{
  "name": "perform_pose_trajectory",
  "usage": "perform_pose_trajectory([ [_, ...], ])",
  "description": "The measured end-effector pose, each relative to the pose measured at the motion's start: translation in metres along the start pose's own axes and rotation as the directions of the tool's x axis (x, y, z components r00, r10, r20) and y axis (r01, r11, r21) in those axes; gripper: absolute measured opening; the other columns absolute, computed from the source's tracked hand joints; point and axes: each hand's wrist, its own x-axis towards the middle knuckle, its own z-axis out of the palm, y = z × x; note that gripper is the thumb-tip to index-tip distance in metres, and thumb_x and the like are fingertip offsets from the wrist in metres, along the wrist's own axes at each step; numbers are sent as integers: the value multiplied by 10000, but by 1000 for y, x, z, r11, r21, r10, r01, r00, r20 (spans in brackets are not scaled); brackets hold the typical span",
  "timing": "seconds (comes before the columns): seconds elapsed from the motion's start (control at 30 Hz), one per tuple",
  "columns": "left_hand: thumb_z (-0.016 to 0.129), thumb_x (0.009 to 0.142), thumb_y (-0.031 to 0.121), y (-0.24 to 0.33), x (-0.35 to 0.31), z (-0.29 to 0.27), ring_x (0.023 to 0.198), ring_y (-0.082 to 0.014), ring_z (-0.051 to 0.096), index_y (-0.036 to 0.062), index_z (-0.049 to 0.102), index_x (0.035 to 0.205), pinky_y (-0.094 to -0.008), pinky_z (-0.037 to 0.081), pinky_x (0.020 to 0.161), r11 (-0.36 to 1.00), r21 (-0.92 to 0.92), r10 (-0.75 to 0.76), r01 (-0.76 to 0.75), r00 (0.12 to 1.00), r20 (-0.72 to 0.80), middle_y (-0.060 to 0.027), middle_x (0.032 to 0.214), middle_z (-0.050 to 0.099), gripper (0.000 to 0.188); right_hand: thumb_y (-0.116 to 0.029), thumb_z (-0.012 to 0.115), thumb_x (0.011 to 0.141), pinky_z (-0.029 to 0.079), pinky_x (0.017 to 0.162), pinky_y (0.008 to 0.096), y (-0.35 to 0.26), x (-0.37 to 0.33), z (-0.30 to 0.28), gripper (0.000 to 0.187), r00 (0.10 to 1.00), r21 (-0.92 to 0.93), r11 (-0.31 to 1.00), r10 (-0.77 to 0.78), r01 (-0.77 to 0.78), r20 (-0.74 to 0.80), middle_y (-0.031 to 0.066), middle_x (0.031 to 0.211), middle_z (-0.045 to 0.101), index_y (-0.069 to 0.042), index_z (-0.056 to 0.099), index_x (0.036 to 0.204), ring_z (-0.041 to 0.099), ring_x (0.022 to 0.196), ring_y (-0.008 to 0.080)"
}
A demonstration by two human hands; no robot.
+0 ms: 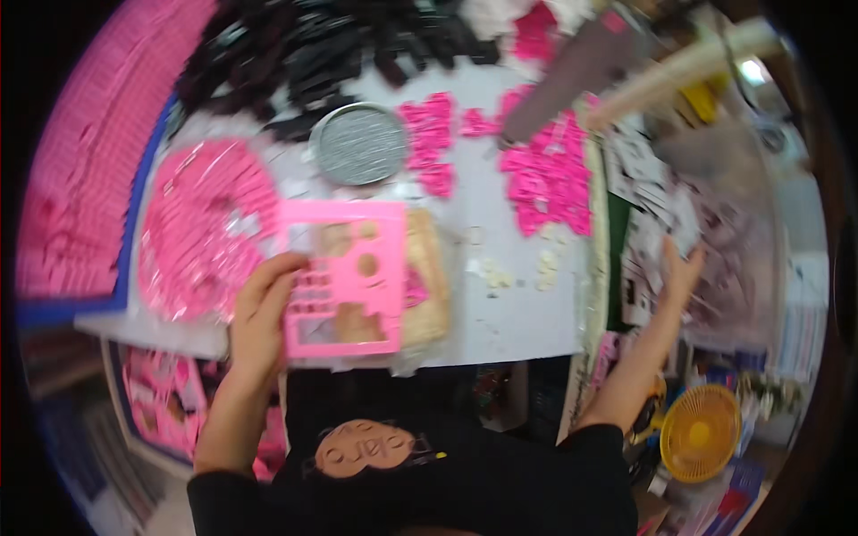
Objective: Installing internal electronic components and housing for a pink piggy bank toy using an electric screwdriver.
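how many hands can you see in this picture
2. The left hand is at the left side of the pink panel, holding it; the right hand is over at the right, by the white pieces. No others show.

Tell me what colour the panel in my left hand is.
The panel is bright pink; it shows best in the head view.

A white worktable held a heap of dark strips along its far side, a round tin, a plastic-wrapped pink bundle, hot-pink pieces in piles and small cream bits.
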Motion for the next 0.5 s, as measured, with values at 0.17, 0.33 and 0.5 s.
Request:
perform_pose_trajectory([
  [0.17,509,1014,131,2,0,0,1032,-171,622,-31,614,1204,-320,508,926,907,-342,-213,247,968,135,-114,1128,650,271,-124,622,947,512,767,291,-132,-114,5,677,969,798,569,-3,-200,246,88,1153,573,-80,285,1532,565,906,160],
  [0.33,496,1021,381,-10,1,15,1021,-216,642,-17,617,1179,-374,533,903,825,-391,-316,409,906,281,-128,1118,646,445,-206,872,680,398,597,297,-264,-228,89,666,702,726,486,-712,486,8,13,881,487,-116,478,1208,459,730,152],
  [0.5,475,1011,454,0,1,15,1046,-210,637,-2,586,1189,-371,528,909,638,-522,-325,566,813,483,-122,1105,644,502,-132,831,616,425,795,423,-287,-250,146,358,188,560,125,-981,819,-56,16,981,492,-188,587,873,463,892,233],
])
